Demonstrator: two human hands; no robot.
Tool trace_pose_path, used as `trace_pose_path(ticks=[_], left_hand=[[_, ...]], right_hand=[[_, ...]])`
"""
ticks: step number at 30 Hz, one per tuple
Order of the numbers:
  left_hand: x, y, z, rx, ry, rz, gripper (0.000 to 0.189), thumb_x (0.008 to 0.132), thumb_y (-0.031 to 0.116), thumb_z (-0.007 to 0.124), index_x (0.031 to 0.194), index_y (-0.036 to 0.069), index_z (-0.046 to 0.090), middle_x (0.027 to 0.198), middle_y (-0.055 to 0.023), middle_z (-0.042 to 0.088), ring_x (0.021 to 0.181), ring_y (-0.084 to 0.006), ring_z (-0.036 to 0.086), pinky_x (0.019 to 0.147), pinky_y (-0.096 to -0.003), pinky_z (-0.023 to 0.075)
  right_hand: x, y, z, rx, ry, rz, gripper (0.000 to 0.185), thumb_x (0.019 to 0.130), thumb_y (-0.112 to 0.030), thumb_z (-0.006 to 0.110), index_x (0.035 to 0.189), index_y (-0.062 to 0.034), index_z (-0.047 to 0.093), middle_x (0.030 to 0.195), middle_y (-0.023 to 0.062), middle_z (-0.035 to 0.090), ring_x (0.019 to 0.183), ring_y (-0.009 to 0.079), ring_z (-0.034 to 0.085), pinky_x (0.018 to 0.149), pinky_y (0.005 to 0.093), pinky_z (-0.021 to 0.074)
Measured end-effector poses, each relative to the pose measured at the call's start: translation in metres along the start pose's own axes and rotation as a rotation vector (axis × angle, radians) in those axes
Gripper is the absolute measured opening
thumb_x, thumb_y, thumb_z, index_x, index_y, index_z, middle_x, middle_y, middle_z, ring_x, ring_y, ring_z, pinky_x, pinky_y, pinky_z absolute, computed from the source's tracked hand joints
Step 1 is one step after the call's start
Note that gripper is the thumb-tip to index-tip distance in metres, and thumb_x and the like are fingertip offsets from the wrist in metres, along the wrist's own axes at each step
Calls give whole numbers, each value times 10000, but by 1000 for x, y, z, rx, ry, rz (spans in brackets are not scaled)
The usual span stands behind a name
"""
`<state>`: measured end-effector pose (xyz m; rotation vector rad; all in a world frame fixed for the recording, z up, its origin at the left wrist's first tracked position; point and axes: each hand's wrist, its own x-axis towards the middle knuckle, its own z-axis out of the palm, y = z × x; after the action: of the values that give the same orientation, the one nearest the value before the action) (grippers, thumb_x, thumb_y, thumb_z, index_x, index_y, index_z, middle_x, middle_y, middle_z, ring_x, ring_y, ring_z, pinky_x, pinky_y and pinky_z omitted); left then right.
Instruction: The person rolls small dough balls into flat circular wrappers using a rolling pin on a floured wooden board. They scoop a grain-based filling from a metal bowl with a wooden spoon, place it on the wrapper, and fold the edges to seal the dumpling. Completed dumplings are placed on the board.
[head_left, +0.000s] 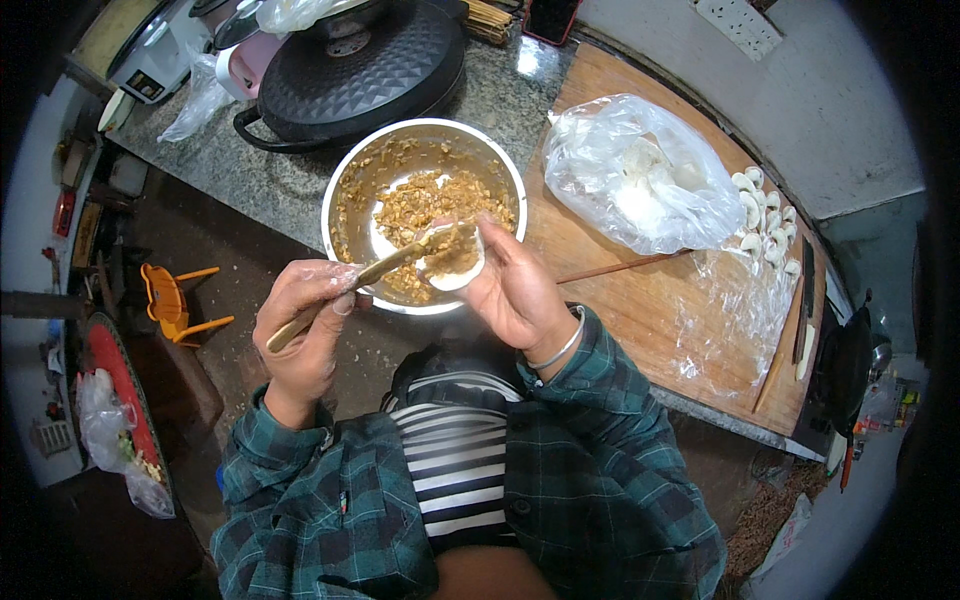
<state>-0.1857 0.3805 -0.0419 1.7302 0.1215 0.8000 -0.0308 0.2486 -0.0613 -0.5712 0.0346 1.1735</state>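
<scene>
My left hand (304, 322), dusted with flour, grips a flat bamboo stick (390, 264). The stick's far end presses on chopped brown filling inside a round dough wrapper (459, 277). My right hand (521, 289) cups that wrapper from the right, thumb along its edge, with a bracelet (561, 346) at the wrist. Both hands are over the near side of a steel bowl (517, 176). More chopped filling (439, 196) covers its bottom and clings to its walls; the hands hide part of it.
Right of the bowl, a wooden board (637, 330) bears a plastic bag (637, 176) of white dough or flour, a thin stick (619, 268), a rolling pin (778, 345) and several white dumplings (769, 217). Behind the bowl stands a black lidded pan (367, 71). An orange stool (169, 304) is on the floor.
</scene>
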Motion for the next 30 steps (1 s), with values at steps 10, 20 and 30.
trace_pose_path(ticks=[10, 20, 30], left_hand=[[-2, -8, -19, 163, 188, -40, 136, 837, -16, 558, 968, -29, 593, 956, -133, 566, 799, -181, 599, 657, -281, 546], [-19, 8, -19, -65, 219, -204, 129, 844, 22, 569, 960, -32, 588, 962, -143, 557, 808, -205, 610, 645, -301, 572], [-15, 8, -17, -189, 290, -269, 131, 836, 38, 582, 939, -43, 580, 939, -143, 563, 772, -196, 608, 610, -297, 569]], right_hand=[[-5, -2, 0, -35, 11, 27, 434, 983, -238, 264, 1296, 63, 267, 1284, 232, 402, 1193, 301, 439, 1005, 429, 393], [-4, -2, -5, 15, 56, -1, 442, 984, -240, 260, 1278, 87, 298, 1279, 237, 414, 1197, 311, 432, 1016, 434, 376], [-6, -5, -9, -9, 34, 24, 430, 982, -220, 241, 1296, 72, 244, 1294, 248, 393, 1198, 320, 434, 1005, 437, 397]])
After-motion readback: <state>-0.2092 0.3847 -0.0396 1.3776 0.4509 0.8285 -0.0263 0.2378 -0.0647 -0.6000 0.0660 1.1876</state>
